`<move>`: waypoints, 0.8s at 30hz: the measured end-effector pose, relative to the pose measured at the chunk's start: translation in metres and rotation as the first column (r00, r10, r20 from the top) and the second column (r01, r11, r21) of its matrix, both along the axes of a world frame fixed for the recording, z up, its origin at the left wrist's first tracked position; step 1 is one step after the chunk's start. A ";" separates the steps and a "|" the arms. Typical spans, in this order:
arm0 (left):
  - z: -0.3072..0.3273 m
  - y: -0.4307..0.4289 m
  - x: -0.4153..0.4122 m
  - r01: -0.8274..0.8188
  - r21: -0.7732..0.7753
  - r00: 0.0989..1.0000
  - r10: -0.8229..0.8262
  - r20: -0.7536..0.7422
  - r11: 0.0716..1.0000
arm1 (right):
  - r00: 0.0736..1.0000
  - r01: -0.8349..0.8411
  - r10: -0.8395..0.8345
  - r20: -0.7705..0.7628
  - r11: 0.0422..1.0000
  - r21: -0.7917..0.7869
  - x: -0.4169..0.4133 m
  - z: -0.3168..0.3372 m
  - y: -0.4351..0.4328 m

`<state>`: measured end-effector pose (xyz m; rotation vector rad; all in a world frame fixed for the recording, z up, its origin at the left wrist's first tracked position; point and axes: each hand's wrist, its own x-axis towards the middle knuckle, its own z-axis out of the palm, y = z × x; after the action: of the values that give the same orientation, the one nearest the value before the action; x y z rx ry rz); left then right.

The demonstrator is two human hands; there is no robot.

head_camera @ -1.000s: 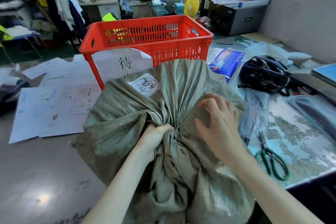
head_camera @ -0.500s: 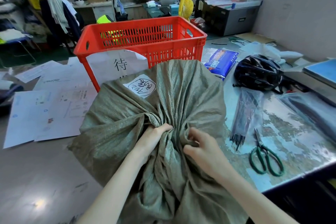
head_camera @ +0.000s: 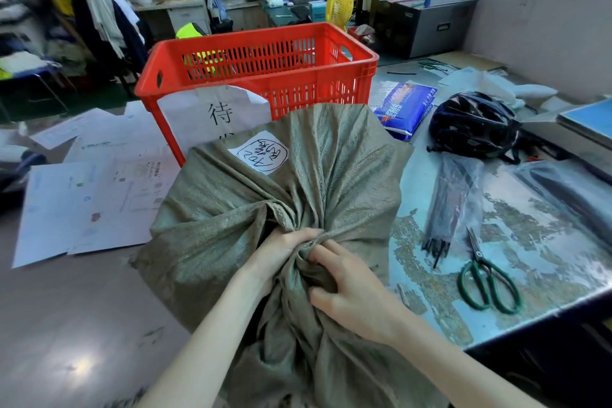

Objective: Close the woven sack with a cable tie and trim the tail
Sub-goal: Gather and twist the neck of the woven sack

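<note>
Hands: 2 bare hands, touching each other at the gathered neck of the sack.
Left hand (head_camera: 281, 252): fingers curled tight round the bunched cloth, on the far side of the neck.
Right hand (head_camera: 351, 295): thumb and fingers clamped on the folds just beside the left hand, nearer the camera.
Sack (head_camera: 231, 225): olive woven cloth, full and rounded, directly before the person; creases run in to the gripped neck.
Label (head_camera: 260, 152): white, handwritten, stuck on the sack's far side.
Cable ties (head_camera: 447, 209): black bundle in a clear bag on the bench (head_camera: 546, 242), right of the sack, touched by neither hand.
Scissors (head_camera: 486, 278): green handles, flat on the bench just beside the bag's near end, blades pointing away.
Crate (head_camera: 258, 66): red, slatted, behind the sack, paper sign on its front.
Helmet (head_camera: 473, 124): black, on the bench beyond the ties.
</note>
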<state>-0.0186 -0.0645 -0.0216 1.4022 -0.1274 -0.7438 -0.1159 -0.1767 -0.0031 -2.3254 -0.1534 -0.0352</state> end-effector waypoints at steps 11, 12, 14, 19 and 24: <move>-0.005 -0.007 0.001 -0.090 -0.029 0.996 0.090 0.006 0.996 | 0.944 0.326 -0.328 -0.022 0.943 -0.072 -0.008 0.009 -0.057; -0.005 -0.007 0.002 -0.080 -0.038 0.997 0.080 -0.002 0.996 | 0.949 0.292 -0.304 -0.090 0.948 -0.125 -0.008 0.007 -0.061; -0.005 -0.009 0.003 -0.080 -0.036 0.997 0.080 0.002 0.996 | 0.948 0.193 -0.219 -0.231 0.973 -0.131 -0.008 0.002 -0.063; -0.005 -0.013 0.006 -0.105 -0.004 0.994 0.104 -0.016 0.995 | 0.977 0.049 -0.040 -0.209 0.998 0.035 -0.003 -0.008 -0.041; 0.007 -0.007 0.006 -0.029 0.102 0.994 0.040 -0.106 0.994 | 0.986 0.069 -0.092 -0.142 0.985 -0.161 0.008 -0.012 -0.016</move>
<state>-0.0130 -0.0718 -0.0149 1.4521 0.0190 -0.8049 -0.1076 -0.1926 -0.0151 -2.4780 0.0143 0.1140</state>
